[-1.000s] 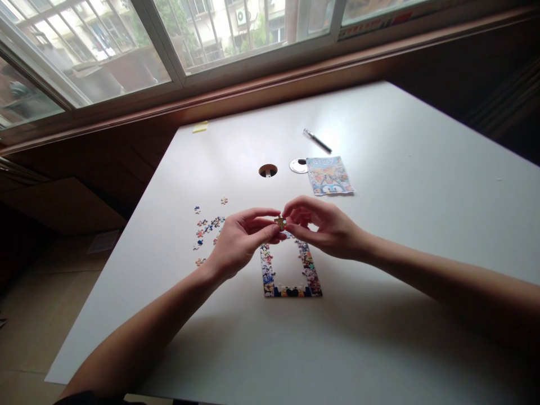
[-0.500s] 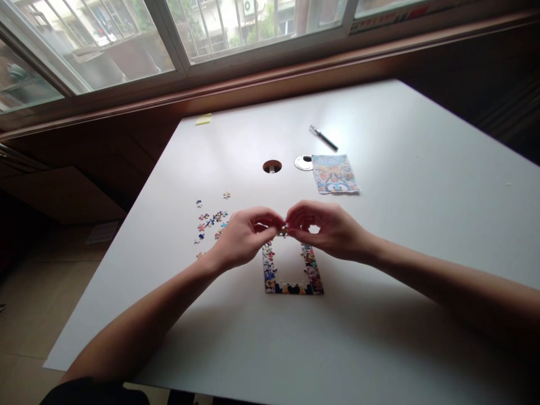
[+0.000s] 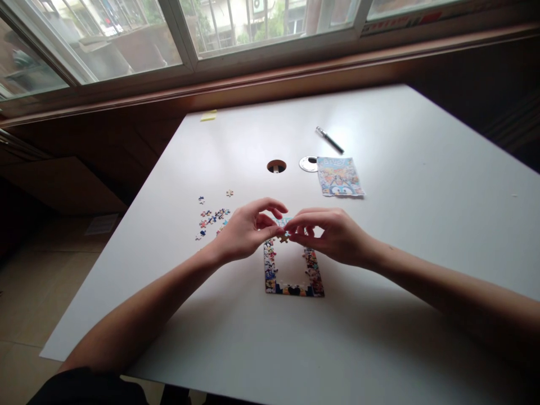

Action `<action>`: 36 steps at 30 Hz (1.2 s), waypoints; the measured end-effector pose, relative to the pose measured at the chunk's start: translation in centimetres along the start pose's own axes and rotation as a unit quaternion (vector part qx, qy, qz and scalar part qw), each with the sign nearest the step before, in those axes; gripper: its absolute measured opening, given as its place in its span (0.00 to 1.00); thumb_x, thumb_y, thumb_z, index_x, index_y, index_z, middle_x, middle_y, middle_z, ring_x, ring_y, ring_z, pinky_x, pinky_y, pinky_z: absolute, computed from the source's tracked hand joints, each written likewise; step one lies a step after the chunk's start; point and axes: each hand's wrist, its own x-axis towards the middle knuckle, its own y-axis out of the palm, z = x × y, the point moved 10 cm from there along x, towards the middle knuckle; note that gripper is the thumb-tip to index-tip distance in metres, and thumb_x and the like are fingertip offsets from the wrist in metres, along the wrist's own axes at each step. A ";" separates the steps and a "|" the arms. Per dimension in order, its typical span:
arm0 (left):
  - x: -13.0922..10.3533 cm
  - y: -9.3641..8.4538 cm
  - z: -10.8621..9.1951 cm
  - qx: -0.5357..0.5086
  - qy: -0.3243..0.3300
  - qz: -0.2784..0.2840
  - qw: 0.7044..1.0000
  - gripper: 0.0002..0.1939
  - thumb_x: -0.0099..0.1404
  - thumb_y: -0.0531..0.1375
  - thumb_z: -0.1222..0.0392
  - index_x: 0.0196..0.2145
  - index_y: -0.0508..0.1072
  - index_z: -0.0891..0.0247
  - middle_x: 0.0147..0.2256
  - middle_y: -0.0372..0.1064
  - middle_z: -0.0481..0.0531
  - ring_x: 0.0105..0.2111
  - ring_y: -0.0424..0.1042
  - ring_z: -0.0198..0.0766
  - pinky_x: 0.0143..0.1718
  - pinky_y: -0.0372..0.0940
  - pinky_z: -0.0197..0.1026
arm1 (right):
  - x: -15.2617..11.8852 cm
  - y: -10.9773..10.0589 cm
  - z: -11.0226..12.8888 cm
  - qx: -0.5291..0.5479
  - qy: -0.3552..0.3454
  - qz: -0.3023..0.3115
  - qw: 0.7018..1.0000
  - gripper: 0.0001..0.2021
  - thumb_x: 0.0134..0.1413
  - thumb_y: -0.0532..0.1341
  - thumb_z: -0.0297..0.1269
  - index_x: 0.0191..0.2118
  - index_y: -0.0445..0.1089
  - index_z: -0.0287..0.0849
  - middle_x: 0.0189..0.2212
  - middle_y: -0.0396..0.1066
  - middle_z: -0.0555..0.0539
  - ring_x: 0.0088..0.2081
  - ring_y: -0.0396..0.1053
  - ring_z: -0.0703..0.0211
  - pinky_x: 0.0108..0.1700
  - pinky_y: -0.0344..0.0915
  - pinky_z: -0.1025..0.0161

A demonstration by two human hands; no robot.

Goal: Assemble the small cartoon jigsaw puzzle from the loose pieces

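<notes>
A small yellowish jigsaw piece [image 3: 284, 238] sits between my two hands, above the top part of a puzzle frame. My right hand [image 3: 333, 232] pinches it with thumb and fingertips. My left hand [image 3: 247, 229] meets it from the other side, thumb against the piece and fingers curled, index finger lifted a little. Below them lies the assembled puzzle border [image 3: 270, 275], a rectangle of joined colourful pieces with white tabletop showing in its middle. Its upper edge, light blue, is partly hidden behind my fingers.
Loose jigsaw pieces [image 3: 217, 215] lie scattered left of my left hand. A creased picture sheet [image 3: 341, 177] overlaps a round silver cover [image 3: 307, 164]; a pen [image 3: 330, 140] lies behind. The white table [image 3: 400, 169] has a cable hole [image 3: 277, 166] and yellow tape [image 3: 208, 115].
My left index finger has lifted away from the thumb, and the right fingers have straightened slightly. The yellowish piece shows more below the fingertips. The whole view has shifted slightly.
</notes>
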 end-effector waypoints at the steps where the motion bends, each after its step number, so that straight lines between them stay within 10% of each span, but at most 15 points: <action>1: 0.0 0.1 0.0 -0.005 0.001 0.001 1.000 0.14 0.64 0.65 0.62 0.47 0.71 0.63 0.45 0.71 0.54 0.36 0.77 0.35 0.39 0.74 0.39 | 0.0 0.1 0.1 -0.005 -0.003 0.005 1.000 0.06 0.59 0.64 0.36 0.40 0.77 0.43 0.32 0.77 0.47 0.28 0.70 0.64 0.31 0.68 0.65; 8: 0.2 -0.8 -0.4 0.094 0.041 -0.008 0.995 0.10 0.68 0.61 0.61 0.47 0.71 0.63 0.43 0.73 0.54 0.39 0.75 0.36 0.41 0.72 0.41 | -0.1 0.3 -0.2 -0.065 0.009 0.018 0.998 0.03 0.55 0.66 0.33 0.37 0.75 0.43 0.32 0.74 0.48 0.33 0.71 0.60 0.36 0.68 0.62; 15: -0.8 -0.6 -0.9 0.383 0.168 0.118 0.901 0.05 0.66 0.62 0.62 0.40 0.76 0.59 0.45 0.74 0.52 0.49 0.69 0.43 0.54 0.64 0.48 | -0.1 1.0 -1.7 -0.166 0.010 0.028 0.986 0.02 0.55 0.67 0.35 0.36 0.75 0.46 0.39 0.73 0.45 0.42 0.68 0.52 0.47 0.67 0.52; 36: -1.4 0.3 -0.4 0.420 0.162 0.144 0.881 0.06 0.68 0.61 0.59 0.42 0.74 0.59 0.51 0.71 0.55 0.49 0.69 0.45 0.53 0.61 0.48 | 0.0 2.7 -1.9 -0.187 0.016 0.059 0.981 0.03 0.57 0.65 0.35 0.38 0.76 0.47 0.41 0.72 0.44 0.43 0.67 0.50 0.49 0.66 0.50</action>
